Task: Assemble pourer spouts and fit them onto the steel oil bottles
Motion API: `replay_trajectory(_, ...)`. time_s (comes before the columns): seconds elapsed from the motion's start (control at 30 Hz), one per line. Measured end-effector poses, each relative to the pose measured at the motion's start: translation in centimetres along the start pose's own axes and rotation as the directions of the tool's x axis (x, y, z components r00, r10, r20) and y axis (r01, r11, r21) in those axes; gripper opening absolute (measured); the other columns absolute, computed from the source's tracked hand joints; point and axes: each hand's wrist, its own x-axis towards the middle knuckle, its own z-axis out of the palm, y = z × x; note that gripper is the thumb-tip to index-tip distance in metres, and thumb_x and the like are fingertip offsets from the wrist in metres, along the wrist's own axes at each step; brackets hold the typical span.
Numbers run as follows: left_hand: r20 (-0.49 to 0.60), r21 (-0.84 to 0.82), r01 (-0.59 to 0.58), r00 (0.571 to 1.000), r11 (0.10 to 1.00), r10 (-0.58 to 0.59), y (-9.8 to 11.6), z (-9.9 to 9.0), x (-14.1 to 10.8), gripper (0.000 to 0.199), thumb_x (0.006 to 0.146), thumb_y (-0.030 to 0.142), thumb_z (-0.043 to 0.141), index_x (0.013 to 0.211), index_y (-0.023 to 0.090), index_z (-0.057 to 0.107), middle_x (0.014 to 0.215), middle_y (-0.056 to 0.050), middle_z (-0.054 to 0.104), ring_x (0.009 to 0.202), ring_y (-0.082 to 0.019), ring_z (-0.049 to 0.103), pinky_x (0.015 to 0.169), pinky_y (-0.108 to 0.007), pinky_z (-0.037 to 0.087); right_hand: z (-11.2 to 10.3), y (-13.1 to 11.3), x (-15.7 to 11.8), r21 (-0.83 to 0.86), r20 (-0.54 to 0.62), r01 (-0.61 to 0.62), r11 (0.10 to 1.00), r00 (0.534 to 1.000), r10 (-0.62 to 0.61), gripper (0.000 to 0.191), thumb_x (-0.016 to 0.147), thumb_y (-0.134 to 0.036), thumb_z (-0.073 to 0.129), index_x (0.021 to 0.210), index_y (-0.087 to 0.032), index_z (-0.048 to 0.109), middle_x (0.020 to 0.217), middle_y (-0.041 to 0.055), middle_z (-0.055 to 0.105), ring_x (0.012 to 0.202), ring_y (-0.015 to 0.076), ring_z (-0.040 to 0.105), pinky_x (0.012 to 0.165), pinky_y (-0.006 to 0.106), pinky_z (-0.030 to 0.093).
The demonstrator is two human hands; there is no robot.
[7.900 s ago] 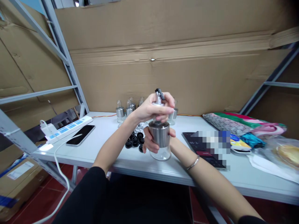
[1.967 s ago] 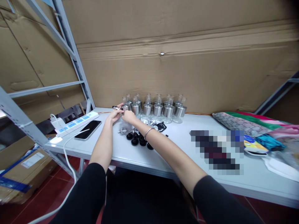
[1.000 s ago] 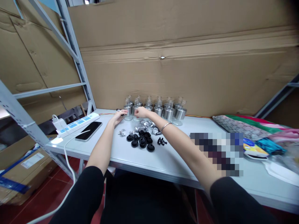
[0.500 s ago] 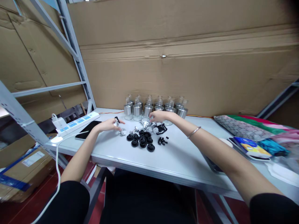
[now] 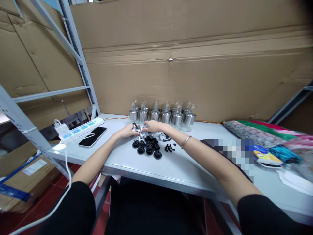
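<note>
My left hand is closed around a small clear part with a black tip, held just above the table. Close beside it, my right hand has its fingertips pressed together at a small clear, silvery piece, almost touching the left fingers. Whether the two pieces are joined cannot be made out. Below the hands lies a pile of black round stoppers. Loose clear parts are partly covered by the right hand. Several small black tubes lie right of the stoppers.
Glass bottles with silver metal sleeves stand in rows at the cardboard wall. On the left are a phone and a white power strip with a cable. Folded cloth and packets lie at the right.
My left hand has moved right with the part in it, uncovering the phone. My right hand has moved left from the clear parts and now meets the left hand.
</note>
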Motion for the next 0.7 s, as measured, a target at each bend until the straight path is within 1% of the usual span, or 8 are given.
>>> replay_trajectory(0.1, -0.092, 0.085, -0.075, 0.992, 0.994, 0.083, -0.7, 0.0, -0.7, 0.056, 0.05, 0.023, 0.087, 0.104, 0.021, 0.072, 0.101, -0.005, 0.067, 0.101, -0.028, 0.06, 0.096, -0.033, 0.043, -0.8, -0.1, -0.5, 0.006, -0.021, 0.057, 0.998, 0.998, -0.057, 0.053, 0.091, -0.043, 0.053, 0.135, -0.014, 0.048, 0.137, 0.0154, 0.055, 0.124, 0.0237, 0.054, 0.098, 0.027, 0.041)
replay_trajectory(0.17, -0.114, 0.162, -0.117, 0.984, 0.98, 0.137, -1.0, -0.1, -1.2, 0.06, 0.056, 0.029, 0.085, 0.113, 0.021, 0.069, 0.108, -0.007, 0.064, 0.106, -0.028, 0.059, 0.101, -0.034, 0.042, -1.8, 0.6, -1.3, -0.003, -0.029, 0.055, 0.998, 0.998, -0.055, 0.05, 0.093, -0.038, 0.051, 0.136, -0.013, 0.047, 0.138, 0.0169, 0.053, 0.126, 0.0249, 0.051, 0.1, 0.029, 0.039)
replay_trajectory(0.27, -0.063, 0.232, -0.142, 0.985, 0.962, 0.16, -1.0, -0.1, -1.6, 0.063, 0.067, 0.039, 0.077, 0.125, 0.02, 0.061, 0.124, -0.009, 0.057, 0.118, -0.029, 0.055, 0.108, -0.037, 0.038, -3.4, 2.4, -3.1, -0.017, 0.051, 0.023, 1.0, 0.998, -0.022, 0.05, 0.084, -0.032, 0.063, 0.129, -0.014, 0.054, 0.124, 0.0159, 0.062, 0.113, 0.0279, 0.06, 0.089, 0.031, 0.046)
replay_trajectory(0.33, 0.001, 0.28, -0.154, 0.987, 0.948, 0.16, -0.8, 0.1, -1.6, 0.066, 0.073, 0.045, 0.071, 0.131, 0.018, 0.055, 0.137, -0.011, 0.051, 0.128, -0.029, 0.048, 0.113, -0.039, 0.032, -3.9, 3.7, -4.3, -0.022, 0.167, 0.032, 0.999, 0.986, -0.028, 0.065, 0.074, -0.035, 0.072, 0.132, -0.017, 0.051, 0.121, 0.0133, 0.062, 0.106, 0.0283, 0.062, 0.085, 0.032, 0.048)
replay_trajectory(0.4, 0.057, 0.33, -0.178, 0.984, 0.927, 0.169, -0.6, 0.4, -1.6, 0.068, 0.077, 0.051, 0.065, 0.134, 0.016, 0.052, 0.143, -0.012, 0.046, 0.134, -0.029, 0.043, 0.116, -0.04, 0.029, -3.7, 4.7, -5.2, -0.034, 0.2, 0.04, 0.999, 0.979, -0.032, 0.08, 0.065, -0.035, 0.078, 0.136, -0.016, 0.047, 0.127, 0.0143, 0.058, 0.109, 0.0296, 0.06, 0.087, 0.033, 0.048)
replay_trajectory(0.47, 0.081, 0.368, -0.204, 0.979, 0.907, 0.187, -0.5, 0.7, -1.6, 0.069, 0.078, 0.056, 0.061, 0.133, 0.015, 0.053, 0.144, -0.013, 0.047, 0.135, -0.029, 0.042, 0.117, -0.04, 0.027, -3.0, 5.4, -5.4, -0.068, 0.161, 0.068, 0.995, 0.985, -0.056, 0.086, 0.061, -0.034, 0.081, 0.137, -0.016, 0.046, 0.134, 0.0162, 0.052, 0.12, 0.0318, 0.053, 0.093, 0.034, 0.045)
replay_trajectory(0.53, 0.087, 0.392, -0.22, 0.975, 0.893, 0.202, -0.6, 0.9, -1.7, 0.069, 0.079, 0.058, 0.058, 0.133, 0.016, 0.053, 0.144, -0.012, 0.047, 0.135, -0.028, 0.043, 0.117, -0.041, 0.028, -2.2, 5.7, -5.1, -0.081, 0.133, 0.063, 0.995, 0.99, -0.051, 0.083, 0.063, -0.03, 0.08, 0.137, -0.015, 0.046, 0.134, 0.0168, 0.053, 0.122, 0.0311, 0.052, 0.095, 0.033, 0.044)
replay_trajectory(0.7, 0.109, 0.439, -0.235, 0.972, 0.867, 0.208, -1.0, 1.3, -1.7, 0.068, 0.08, 0.057, 0.059, 0.136, 0.021, 0.05, 0.15, -0.009, 0.04, 0.136, -0.028, 0.042, 0.116, -0.042, 0.029, -0.8, 4.8, -3.6, -0.03, 0.063, 0.102, 0.994, 0.993, -0.1, 0.055, 0.075, -0.025, 0.07, 0.128, -0.014, 0.055, 0.117, 0.0126, 0.066, 0.104, 0.0242, 0.063, 0.086, 0.028, 0.046)
